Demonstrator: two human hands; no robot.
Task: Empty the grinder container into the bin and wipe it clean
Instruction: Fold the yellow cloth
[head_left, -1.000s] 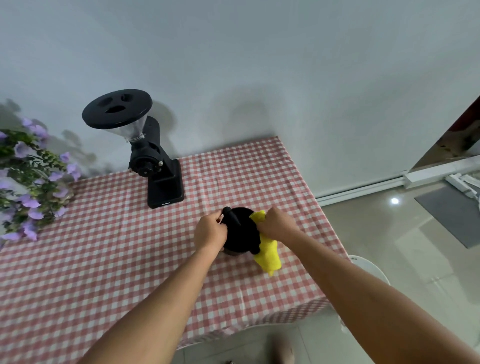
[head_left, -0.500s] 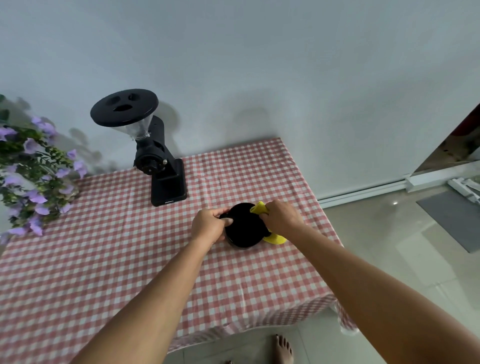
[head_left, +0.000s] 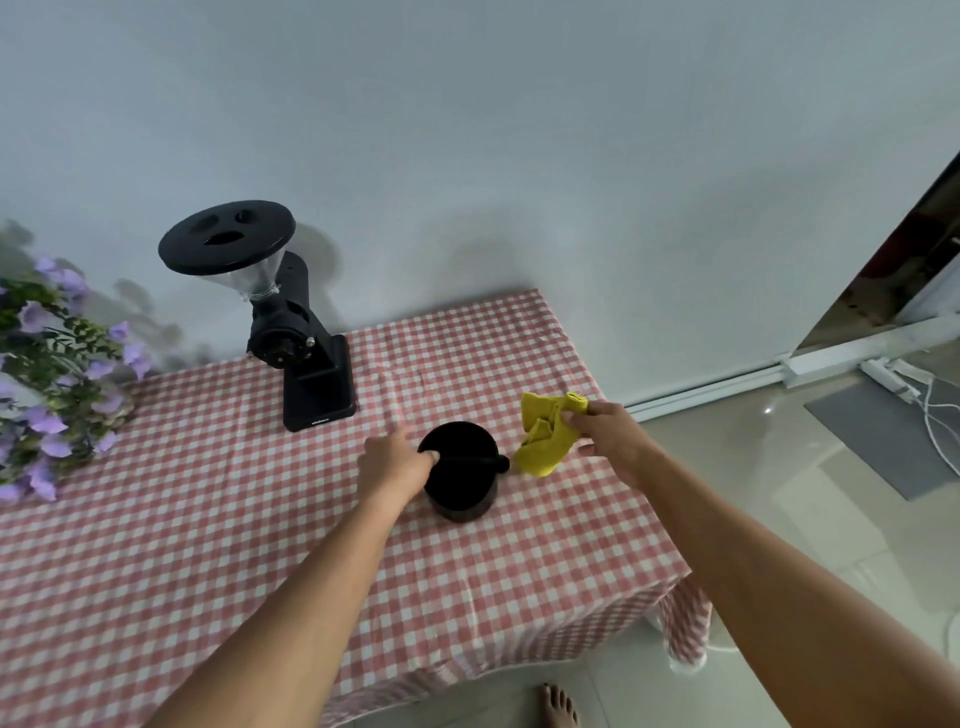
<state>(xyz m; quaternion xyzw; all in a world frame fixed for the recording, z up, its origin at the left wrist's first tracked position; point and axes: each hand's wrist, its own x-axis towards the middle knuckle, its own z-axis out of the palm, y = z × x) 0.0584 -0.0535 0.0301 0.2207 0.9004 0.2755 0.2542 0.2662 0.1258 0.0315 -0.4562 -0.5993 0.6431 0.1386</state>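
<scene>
The left hand (head_left: 392, 460) grips the left rim of the one black round grinder container (head_left: 460, 488), thumb over its edge. The right hand (head_left: 610, 434) pinches the one crumpled yellow cloth (head_left: 545, 441) just right of it. The container stands upright on a red-and-white checked tablecloth (head_left: 260, 519), with one black coffee grinder (head_left: 291, 332) farther back by the pale wall (head_left: 519, 156), one bunch of purple flowers (head_left: 52, 374) far left and glossy tiled floor (head_left: 779, 493) to the right.

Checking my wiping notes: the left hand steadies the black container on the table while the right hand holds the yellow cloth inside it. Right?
No. In the head view the right hand holds the yellow cloth outside the container, to its right; the left hand does steady it.
</scene>
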